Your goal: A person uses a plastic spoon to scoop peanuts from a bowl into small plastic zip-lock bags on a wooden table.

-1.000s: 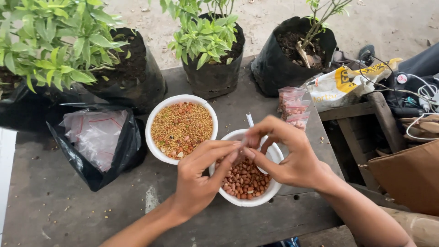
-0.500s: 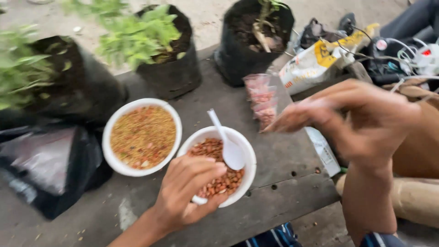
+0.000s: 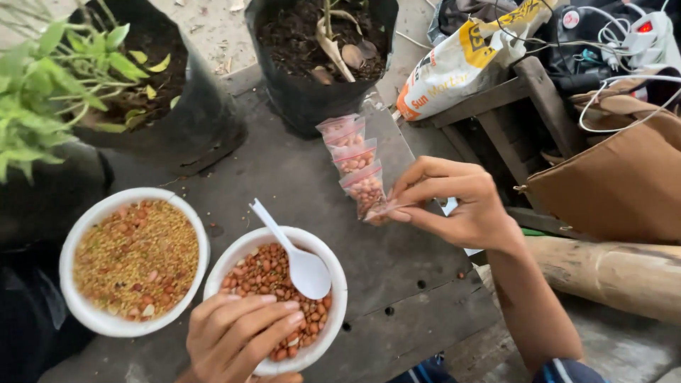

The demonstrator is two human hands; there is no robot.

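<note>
My right hand pinches the near edge of a small clear bag of peanuts lying on the dark wooden table, closest of a row with two more filled bags behind it. Over the near side of the white bowl of peanuts rests my left hand, fingers curled and touching the nuts. A white plastic spoon lies in that bowl. To its left stands a second white bowl of small mixed seeds.
Black grow bags with soil and plants line the table's far side; another leafy one stands at left. A white and yellow sack, cables, a brown bag and a bamboo pole crowd the right.
My right hand has carried the small filled bag from over the peanut bowl to the row of bags on the right. The left hand dropped onto the bowl. The view swung right.
</note>
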